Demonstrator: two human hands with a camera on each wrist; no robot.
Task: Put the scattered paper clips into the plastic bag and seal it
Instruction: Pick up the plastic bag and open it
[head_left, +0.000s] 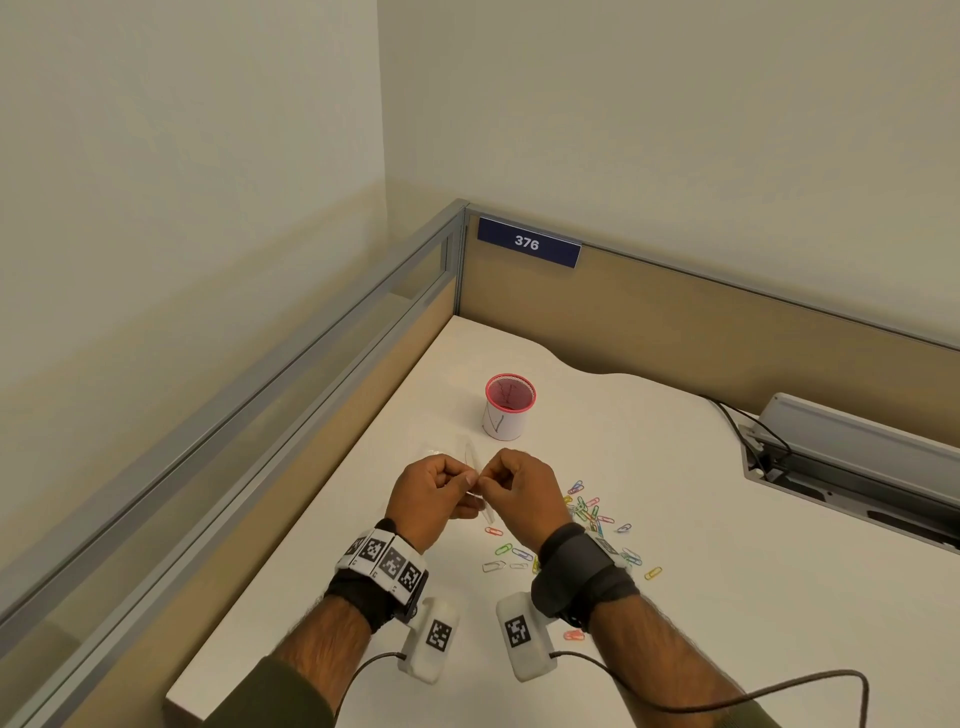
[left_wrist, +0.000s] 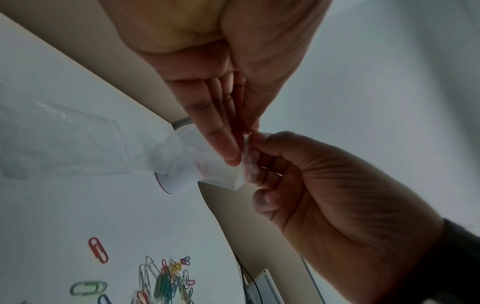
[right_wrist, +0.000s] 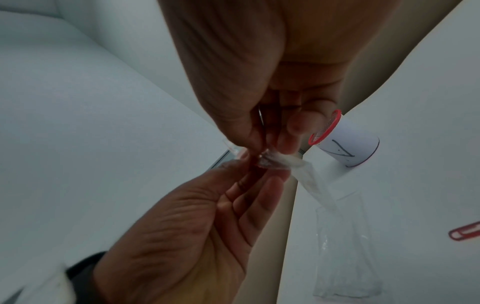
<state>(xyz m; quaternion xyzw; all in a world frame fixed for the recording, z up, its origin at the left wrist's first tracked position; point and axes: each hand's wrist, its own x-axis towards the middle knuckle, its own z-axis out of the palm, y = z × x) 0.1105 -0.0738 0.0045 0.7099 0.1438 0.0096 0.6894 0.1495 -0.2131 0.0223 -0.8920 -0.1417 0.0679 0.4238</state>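
The left hand (head_left: 434, 496) and the right hand (head_left: 522, 491) are meeting just above the white table (head_left: 675, 519), and both are pinching the top edge of the clear plastic bag (head_left: 470, 460) between thumb and fingertips. In the left wrist view the left hand's fingers (left_wrist: 221, 142) are lying nearly straight along one side of the bag's mouth while its thumb is pressing from the other side, so that hand is gripping the bag (left_wrist: 78, 144); the right hand (left_wrist: 311, 185) is curling its fingers around the same edge from the opposite side. In the right wrist view the two sets of fingertips are sitting almost against each other at the crumpled rim, and the rest of the bag (right_wrist: 348, 257) is trailing down toward the table, looking flat. Whether the mouth is parted or pressed together cannot be told. The paper clips (head_left: 587, 512) are lying loose on the table just to the right of the right wrist, in a colourful cluster with several strays nearer the person; in the left wrist view the heap (left_wrist: 166, 281) is showing below the hands. A red-rimmed mesh cup (head_left: 510, 406) wrapped in white paper is standing upright beyond the hands, near the bag's far end.
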